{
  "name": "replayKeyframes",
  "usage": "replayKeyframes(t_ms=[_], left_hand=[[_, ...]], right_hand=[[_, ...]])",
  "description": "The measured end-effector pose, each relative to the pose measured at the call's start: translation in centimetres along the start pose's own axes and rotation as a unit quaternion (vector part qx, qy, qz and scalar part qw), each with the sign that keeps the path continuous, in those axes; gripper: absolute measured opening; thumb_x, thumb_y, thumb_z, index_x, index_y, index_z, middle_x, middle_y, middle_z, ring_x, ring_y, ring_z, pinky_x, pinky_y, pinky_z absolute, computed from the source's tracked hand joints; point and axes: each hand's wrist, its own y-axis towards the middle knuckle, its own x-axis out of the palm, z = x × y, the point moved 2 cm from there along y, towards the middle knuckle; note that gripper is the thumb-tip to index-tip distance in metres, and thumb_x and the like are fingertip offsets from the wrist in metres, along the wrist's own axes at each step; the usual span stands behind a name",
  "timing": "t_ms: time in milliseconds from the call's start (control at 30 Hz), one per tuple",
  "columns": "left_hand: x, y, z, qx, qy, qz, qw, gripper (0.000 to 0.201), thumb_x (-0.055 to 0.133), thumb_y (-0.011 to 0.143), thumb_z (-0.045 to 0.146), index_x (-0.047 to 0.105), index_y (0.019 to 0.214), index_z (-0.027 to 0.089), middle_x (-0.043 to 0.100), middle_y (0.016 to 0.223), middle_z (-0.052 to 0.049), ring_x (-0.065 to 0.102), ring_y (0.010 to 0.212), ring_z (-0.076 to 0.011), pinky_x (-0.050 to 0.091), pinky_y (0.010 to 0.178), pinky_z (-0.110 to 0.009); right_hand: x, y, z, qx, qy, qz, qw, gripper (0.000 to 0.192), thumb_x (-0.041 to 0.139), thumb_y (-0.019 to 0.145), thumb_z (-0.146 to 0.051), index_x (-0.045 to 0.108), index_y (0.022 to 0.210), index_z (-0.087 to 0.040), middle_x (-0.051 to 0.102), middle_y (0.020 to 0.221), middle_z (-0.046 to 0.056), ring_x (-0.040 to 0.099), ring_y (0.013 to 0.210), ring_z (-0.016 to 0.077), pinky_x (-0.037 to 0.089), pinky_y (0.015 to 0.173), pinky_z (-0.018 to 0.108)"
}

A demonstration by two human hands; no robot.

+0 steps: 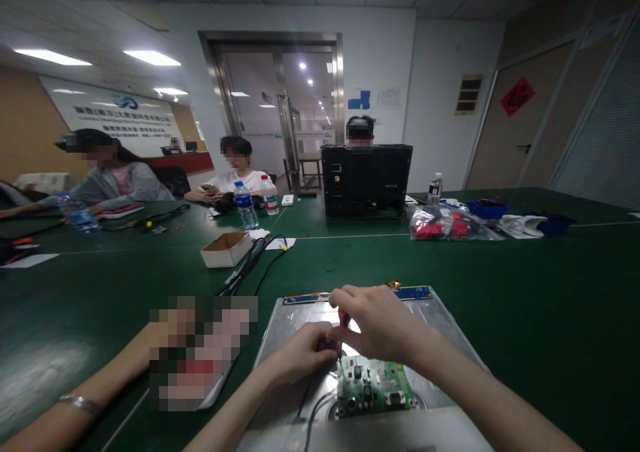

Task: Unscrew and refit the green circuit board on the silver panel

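Note:
A silver metal panel [445, 335] lies on the green table in front of me, with a small green circuit board [373, 385] mounted near its front edge. My right hand [383, 322] is closed around a red-handled screwdriver [344, 317] that points down at the board's top left corner. My left hand [305, 353] pinches the lower part of the screwdriver, right beside the board. Black wires [313, 409] run out from under the board. A blue strip [415, 293] lines the panel's far edge.
Another person's forearm with a bracelet [80, 404] reaches in at lower left. A cardboard box [226, 249], black cables [250, 262], water bottles [245, 205], a black monitor back [367, 180] and a bag of red parts [443, 225] stand farther back. Three people sit beyond.

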Motion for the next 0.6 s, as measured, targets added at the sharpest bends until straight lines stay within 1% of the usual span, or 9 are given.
replayKeyframes(t_ms=[67, 133, 233, 333, 433, 500, 600], left_hand=[[0.0, 0.1, -0.1, 0.025, -0.005, 0.003, 1.000, 0.010, 0.054, 0.068, 0.013, 0.061, 0.075, 0.013, 0.059, 0.072, -0.001, 0.053, 0.070, -0.0151, 0.040, 0.063, -0.024], [0.0, 0.2, -0.4, 0.041, -0.010, 0.005, 0.999, 0.011, 0.054, 0.069, 0.013, 0.062, 0.077, 0.013, 0.060, 0.073, -0.001, 0.053, 0.070, -0.0154, 0.040, 0.063, -0.024], [0.1, 0.2, -0.7, 0.044, -0.018, -0.003, 0.999, 0.014, 0.053, 0.069, 0.012, 0.062, 0.079, 0.013, 0.061, 0.076, -0.002, 0.055, 0.072, -0.0163, 0.042, 0.065, -0.025], [0.2, 0.1, -0.5, 0.043, -0.024, -0.010, 0.999, 0.015, 0.053, 0.070, 0.012, 0.063, 0.081, 0.013, 0.063, 0.079, -0.003, 0.057, 0.075, -0.0171, 0.043, 0.068, -0.026], [0.0, -0.1, 0.1, 0.032, -0.027, 0.006, 0.999, 0.016, 0.054, 0.069, 0.011, 0.063, 0.082, 0.014, 0.064, 0.080, -0.003, 0.057, 0.075, -0.0163, 0.044, 0.068, -0.025], [-0.1, -0.2, 0.5, 0.022, -0.017, 0.020, 0.999, 0.016, 0.054, 0.068, 0.010, 0.062, 0.082, 0.014, 0.063, 0.078, -0.002, 0.056, 0.072, -0.0154, 0.044, 0.067, -0.025], [-0.1, -0.2, 0.7, 0.016, -0.005, 0.017, 1.000, 0.015, 0.055, 0.067, 0.010, 0.062, 0.080, 0.014, 0.063, 0.077, -0.002, 0.055, 0.070, -0.0148, 0.043, 0.065, -0.024]], right_hand=[[-0.1, -0.1, 0.1, -0.004, 0.026, 0.003, 1.000, 0.023, 0.055, 0.081, -0.028, 0.052, 0.102, -0.018, 0.064, 0.095, 0.005, 0.058, 0.073, 0.0163, 0.031, 0.056, 0.026], [-0.1, -0.1, 0.2, -0.009, 0.049, -0.001, 0.999, 0.028, 0.053, 0.077, -0.020, 0.050, 0.105, -0.017, 0.063, 0.098, 0.006, 0.057, 0.073, 0.0153, 0.033, 0.057, 0.026], [0.2, -0.1, 0.3, -0.019, 0.074, -0.010, 0.997, 0.029, 0.052, 0.076, -0.015, 0.050, 0.105, -0.018, 0.064, 0.092, 0.003, 0.056, 0.070, 0.0142, 0.031, 0.056, 0.026], [0.4, 0.1, 0.3, -0.007, 0.057, -0.001, 0.998, 0.027, 0.052, 0.079, -0.018, 0.049, 0.106, -0.019, 0.066, 0.087, 0.002, 0.056, 0.067, 0.0144, 0.029, 0.054, 0.026], [0.5, 0.3, 0.4, 0.010, 0.012, 0.000, 1.000, 0.014, 0.054, 0.085, -0.028, 0.053, 0.096, -0.020, 0.067, 0.083, 0.002, 0.057, 0.065, 0.0145, 0.026, 0.053, 0.026], [0.5, 0.4, 0.5, 0.016, -0.007, -0.007, 1.000, 0.015, 0.056, 0.086, -0.034, 0.055, 0.087, -0.020, 0.067, 0.078, 0.001, 0.058, 0.064, 0.0143, 0.024, 0.053, 0.025], [0.3, 0.3, 0.5, 0.019, -0.014, -0.006, 1.000, 0.016, 0.056, 0.086, -0.035, 0.055, 0.085, -0.019, 0.067, 0.078, 0.001, 0.058, 0.064, 0.0146, 0.026, 0.053, 0.025]])
